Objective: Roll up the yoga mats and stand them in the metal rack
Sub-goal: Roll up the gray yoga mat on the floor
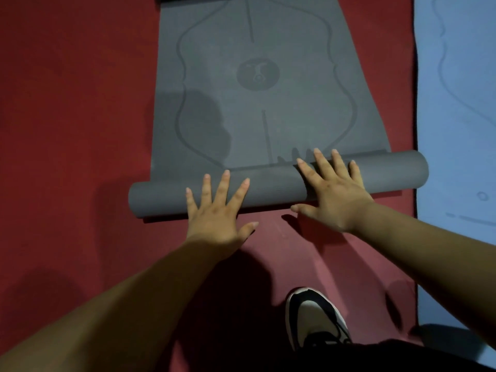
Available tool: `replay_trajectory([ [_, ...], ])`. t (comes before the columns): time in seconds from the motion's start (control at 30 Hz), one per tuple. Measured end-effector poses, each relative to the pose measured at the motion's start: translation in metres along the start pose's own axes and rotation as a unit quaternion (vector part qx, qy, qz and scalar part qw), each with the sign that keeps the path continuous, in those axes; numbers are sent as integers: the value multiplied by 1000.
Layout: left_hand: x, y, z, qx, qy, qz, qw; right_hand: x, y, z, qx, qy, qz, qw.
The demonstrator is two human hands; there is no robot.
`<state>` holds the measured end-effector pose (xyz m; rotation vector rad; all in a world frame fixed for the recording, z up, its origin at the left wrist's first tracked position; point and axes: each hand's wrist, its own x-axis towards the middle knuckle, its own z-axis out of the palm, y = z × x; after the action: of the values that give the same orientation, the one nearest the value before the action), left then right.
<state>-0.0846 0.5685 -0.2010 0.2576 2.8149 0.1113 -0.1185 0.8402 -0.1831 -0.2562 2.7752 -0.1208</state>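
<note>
A grey yoga mat (257, 84) lies on the red floor, its near end wound into a roll (271, 183) that runs across the view, slightly slanted. My left hand (217, 210) lies flat on the left half of the roll, fingers straight and spread. My right hand (332, 189) presses on the right half, fingers spread and reaching over the top of the roll. The flat part of the mat, with a round logo and wavy lines, stretches away from me. No metal rack is in view.
A blue yoga mat (461, 103) lies flat along the right side. The red floor (67, 116) spreads to the left and in front. My black-and-white shoe (314, 315) stands near the bottom, right of centre.
</note>
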Motion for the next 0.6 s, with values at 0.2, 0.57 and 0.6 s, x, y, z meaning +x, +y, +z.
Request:
replay_trajectory([
  [0.2, -1, -2, -2, -5, -23, 1, 1000, -44, -1, 23, -24, 4, -6, 1000],
  [0.57, 17, -2, -18, -4, -62, -7, 998, -22, 1, 18, -15, -33, -3, 999],
  [0.6, 19, -2, -19, -4, -63, -7, 998, -20, 2, 18, -14, -31, -4, 999],
])
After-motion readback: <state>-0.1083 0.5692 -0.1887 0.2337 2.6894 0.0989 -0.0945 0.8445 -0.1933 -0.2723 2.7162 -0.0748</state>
